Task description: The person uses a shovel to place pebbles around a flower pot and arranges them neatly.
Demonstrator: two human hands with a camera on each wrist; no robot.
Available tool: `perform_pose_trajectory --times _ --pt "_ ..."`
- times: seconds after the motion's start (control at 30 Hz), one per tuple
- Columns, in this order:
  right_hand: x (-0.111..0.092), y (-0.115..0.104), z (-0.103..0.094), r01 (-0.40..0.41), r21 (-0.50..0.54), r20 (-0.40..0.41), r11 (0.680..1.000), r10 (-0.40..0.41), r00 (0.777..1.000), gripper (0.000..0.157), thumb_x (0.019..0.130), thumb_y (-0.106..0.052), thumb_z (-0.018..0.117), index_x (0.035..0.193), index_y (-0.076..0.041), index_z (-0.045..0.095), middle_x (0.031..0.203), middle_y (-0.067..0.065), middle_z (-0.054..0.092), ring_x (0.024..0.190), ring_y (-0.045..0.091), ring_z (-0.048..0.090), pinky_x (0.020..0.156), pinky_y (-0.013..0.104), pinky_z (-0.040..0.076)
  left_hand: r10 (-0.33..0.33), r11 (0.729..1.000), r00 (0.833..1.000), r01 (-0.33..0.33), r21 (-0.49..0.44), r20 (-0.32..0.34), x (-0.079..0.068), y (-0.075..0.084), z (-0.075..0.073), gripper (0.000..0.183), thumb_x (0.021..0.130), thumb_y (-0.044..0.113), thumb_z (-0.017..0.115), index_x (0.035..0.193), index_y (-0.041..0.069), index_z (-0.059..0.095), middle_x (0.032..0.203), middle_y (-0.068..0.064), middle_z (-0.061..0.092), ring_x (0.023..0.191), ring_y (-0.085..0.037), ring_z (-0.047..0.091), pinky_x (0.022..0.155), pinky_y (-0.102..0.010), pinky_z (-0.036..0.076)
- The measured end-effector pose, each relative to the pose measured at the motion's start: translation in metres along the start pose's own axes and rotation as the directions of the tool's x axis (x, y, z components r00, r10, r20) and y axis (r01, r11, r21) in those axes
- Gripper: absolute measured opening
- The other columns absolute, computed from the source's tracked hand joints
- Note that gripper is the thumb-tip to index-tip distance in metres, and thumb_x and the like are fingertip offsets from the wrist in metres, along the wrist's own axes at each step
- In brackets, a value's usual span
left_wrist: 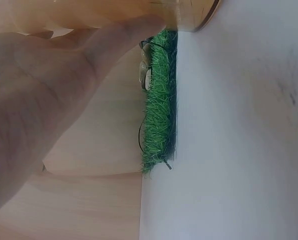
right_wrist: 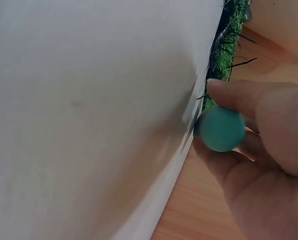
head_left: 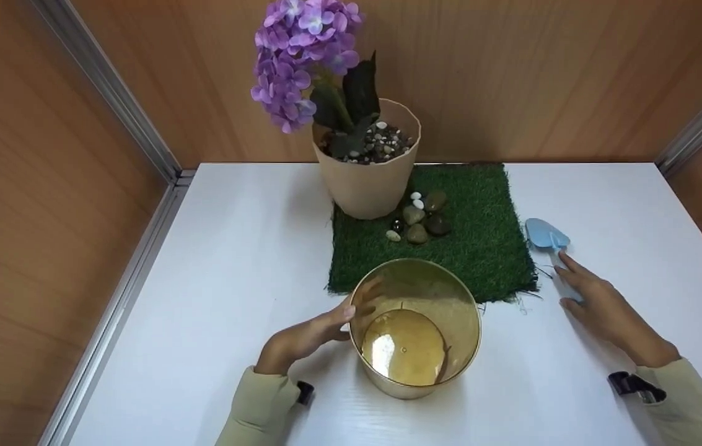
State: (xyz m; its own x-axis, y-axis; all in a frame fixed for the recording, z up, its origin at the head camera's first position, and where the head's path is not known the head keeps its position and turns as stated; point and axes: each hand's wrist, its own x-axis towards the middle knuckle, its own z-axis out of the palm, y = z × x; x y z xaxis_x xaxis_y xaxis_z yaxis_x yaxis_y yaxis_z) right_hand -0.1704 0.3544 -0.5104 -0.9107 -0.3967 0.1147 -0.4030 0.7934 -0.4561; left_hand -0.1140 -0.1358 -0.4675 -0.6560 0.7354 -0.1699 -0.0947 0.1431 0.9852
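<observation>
At the front middle of the table stands a see-through, gold-tinted pot (head_left: 403, 390). My left hand (head_left: 313, 328) holds its left side, the fingers showing through the wall and the thumb near the rim; in the left wrist view, a straight digit lies along the pot wall. To the right, a light blue toy trowel (head_left: 547, 235) lies on the table beside the turf mat. My right hand (head_left: 608, 310) grips its handle. The right wrist view shows the round handle end (right_wrist: 222, 128) between thumb and fingers.
A green artificial turf mat (head_left: 481, 248) carries several pebbles (head_left: 416, 215). Partly on its back left corner stands a beige pot (head_left: 366, 186) holding gravel and a purple flower (head_left: 292, 62). Wooden panels (head_left: 543, 80) with metal rails enclose the white table (head_left: 233, 248).
</observation>
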Motion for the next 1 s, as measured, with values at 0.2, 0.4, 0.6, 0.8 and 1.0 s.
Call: perform_pose_trajectory --times 0.2,0.4,0.6,0.8,1.0 --pt "-0.001 -0.001 0.002 0.010 -0.032 0.029 0.999 -0.009 1.000 0.065 0.076 0.009 0.069 0.134 0.011 0.039 0.151 0.017 0.017 0.124 0.047 0.034 0.089 0.053 0.037 -0.005 1.000 1.000 0.005 0.008 0.006 -0.001 -0.001 0.000 0.069 0.091 0.066 0.024 0.148 0.037 0.000 0.154 -0.003 0.010 0.139 -0.021 0.015 0.101 -0.049 0.030" --pt "-0.001 -0.005 0.005 0.018 -0.091 0.035 0.996 -0.015 0.999 0.064 0.077 0.009 0.068 0.134 0.012 0.039 0.151 0.019 0.016 0.127 0.046 0.031 0.090 0.054 0.037 0.008 1.000 1.000 -0.008 0.007 0.019 -0.001 -0.003 -0.001 0.070 0.091 0.064 0.023 0.149 0.033 -0.003 0.154 -0.006 0.009 0.139 -0.023 0.014 0.101 -0.050 0.029" --pt "-0.001 -0.011 0.011 0.070 -0.166 -0.031 0.984 -0.076 0.997 0.062 0.077 0.004 0.069 0.132 0.011 0.043 0.147 0.027 0.021 0.121 0.054 0.032 0.088 0.060 0.035 0.018 1.000 1.000 -0.018 0.020 0.009 -0.001 -0.005 -0.002 0.066 0.092 0.063 0.023 0.148 0.038 0.001 0.154 0.000 0.007 0.139 -0.021 0.016 0.101 -0.049 0.030" --pt "-0.005 -0.016 0.015 0.072 -0.248 -0.042 0.966 -0.085 0.995 0.062 0.080 -0.003 0.068 0.134 0.008 0.041 0.148 0.024 0.020 0.122 0.054 0.028 0.087 0.064 0.033 0.049 0.997 0.999 -0.048 0.061 -0.004 0.001 -0.008 -0.003 0.062 0.092 0.064 0.022 0.147 0.042 0.004 0.153 0.007 0.010 0.137 -0.023 0.020 0.099 -0.054 0.029" --pt "-0.010 -0.020 0.016 0.080 -0.280 -0.047 0.957 -0.097 0.994 0.063 0.080 -0.006 0.069 0.135 0.009 0.040 0.147 0.025 0.022 0.124 0.053 0.026 0.096 0.059 0.027 0.073 0.994 0.997 -0.073 0.087 -0.001 0.001 -0.013 -0.006 0.061 0.092 0.065 0.019 0.147 0.042 0.004 0.153 0.004 0.015 0.137 -0.021 0.021 0.099 -0.051 0.030"
